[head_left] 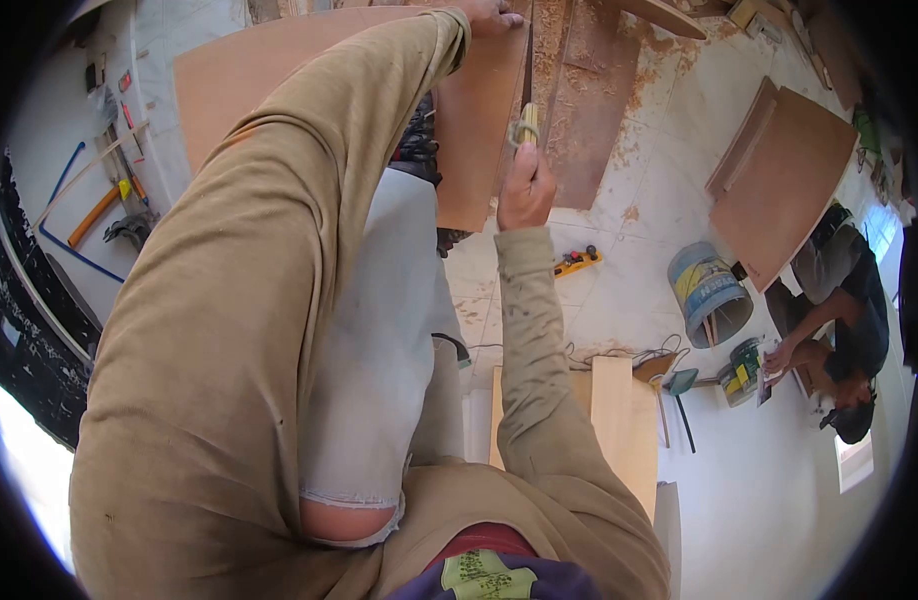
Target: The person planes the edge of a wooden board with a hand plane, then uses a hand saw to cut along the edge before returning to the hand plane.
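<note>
Head view, steeply downward, close

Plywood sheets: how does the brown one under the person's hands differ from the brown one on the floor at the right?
The brown plywood sheet under the hands has the left hand on it and the right hand gripping a yellow-handled handsaw at its edge; the brown plywood sheet at the right lies untouched. Sleeves hide part of the first; the second shows whole. Both are flat and brown.
</note>
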{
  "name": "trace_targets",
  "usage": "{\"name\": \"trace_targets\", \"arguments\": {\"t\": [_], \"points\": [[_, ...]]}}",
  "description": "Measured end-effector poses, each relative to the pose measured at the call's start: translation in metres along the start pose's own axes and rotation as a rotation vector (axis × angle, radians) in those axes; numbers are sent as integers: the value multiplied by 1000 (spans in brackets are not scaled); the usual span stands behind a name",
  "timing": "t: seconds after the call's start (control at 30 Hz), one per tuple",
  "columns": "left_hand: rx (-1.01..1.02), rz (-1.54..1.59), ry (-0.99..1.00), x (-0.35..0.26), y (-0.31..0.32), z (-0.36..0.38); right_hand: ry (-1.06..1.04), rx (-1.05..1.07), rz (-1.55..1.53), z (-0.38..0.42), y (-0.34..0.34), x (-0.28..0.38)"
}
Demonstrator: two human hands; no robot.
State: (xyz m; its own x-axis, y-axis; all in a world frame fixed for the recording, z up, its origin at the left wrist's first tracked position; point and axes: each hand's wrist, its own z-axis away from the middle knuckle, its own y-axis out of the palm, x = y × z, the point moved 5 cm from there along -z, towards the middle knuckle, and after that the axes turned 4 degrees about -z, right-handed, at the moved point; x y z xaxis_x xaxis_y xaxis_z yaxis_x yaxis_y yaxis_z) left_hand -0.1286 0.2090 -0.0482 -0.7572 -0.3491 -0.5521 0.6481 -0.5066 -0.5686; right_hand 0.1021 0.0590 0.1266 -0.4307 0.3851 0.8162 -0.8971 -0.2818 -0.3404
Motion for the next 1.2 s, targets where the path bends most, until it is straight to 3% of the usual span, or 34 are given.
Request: {"name": "trace_targets", "arguments": {"t": [0.13, 0.2, 0.27, 0.37, 0.43, 0.53, 0.6, 0.73, 0.83, 0.97, 1.0, 1.07, 1.17, 1.2], "points": [[-21, -71, 45, 5, 12, -3, 6, -23, -44, 38, -9, -1], [-47, -63, 84, 14, 15, -21, -164, -51, -20, -20, 9, 9], [-32, -83, 63, 0, 1, -13, -167, -39, 36, -89, 31, 14], [26, -66, 41, 7, 3, -13, -116, 33, 117, -109, 35, 21], [51, -29, 48, 4, 7, -14, -178, -19, 39, -58, 17, 1], [27, -49, 47, 0, -2, -7, 92, 33, -66, 39, -17, -10], [-27, -130, 43, -4, -2, -5, 83, 15, -44, 43, -18, -7], [20, -42, 14, 4, 12, -10, -203, -55, -41, -84, 28, 4], [-6, -76, 3, -11, -4, 2, -36, 30, -114, -127, 50, -33], [-9, -132, 22, -7, 4, -4, -39, 27, -61, -5, -1, -9], [-5, -169, 32, -3, 7, -8, 78, 33, -124, 29, -11, -20], [-33, -173, 27, -7, 3, -5, 119, 34, -116, 36, -11, -18], [-26, -107, 38, 4, 12, -14, -156, -63, 2, -51, 17, -9], [-22, -70, 42, 8, 16, -18, -88, -40, -19, -97, 33, -24]]}}
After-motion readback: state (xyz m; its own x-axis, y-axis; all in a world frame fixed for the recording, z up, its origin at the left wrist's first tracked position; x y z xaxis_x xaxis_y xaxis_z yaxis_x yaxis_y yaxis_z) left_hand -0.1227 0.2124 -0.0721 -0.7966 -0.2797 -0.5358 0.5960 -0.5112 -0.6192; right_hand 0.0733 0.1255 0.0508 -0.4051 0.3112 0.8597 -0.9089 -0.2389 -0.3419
